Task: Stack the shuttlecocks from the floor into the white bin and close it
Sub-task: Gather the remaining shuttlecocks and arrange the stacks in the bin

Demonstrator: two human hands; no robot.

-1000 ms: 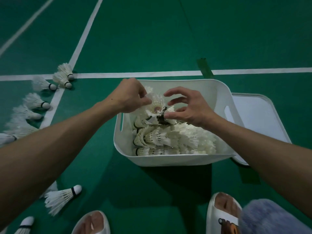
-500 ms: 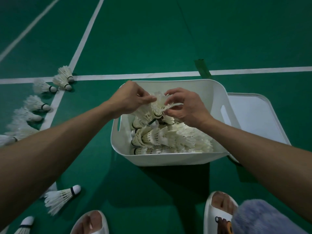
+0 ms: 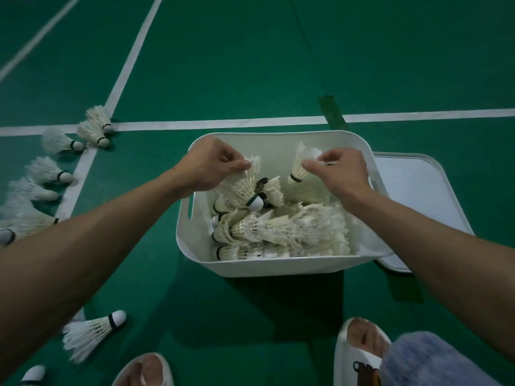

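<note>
The white bin stands open on the green court floor, with several rows of stacked shuttlecocks lying inside. Over its far left part, my left hand pinches the feathers of a shuttlecock whose white cork points down and right. Over the far right part, my right hand pinches the feather rim of a second shuttlecock, cork down. The two held shuttlecocks are apart. The bin's flat white lid lies on the floor against the bin's right side.
Several loose shuttlecocks lie in a curved line along the white court line at the left. One more shuttlecock lies near my left foot. My feet in white slippers are at the bottom edge.
My hands were together over one cluster of shuttlecocks. They have drawn apart, the right hand moving right with one shuttlecock and the left keeping the other.
</note>
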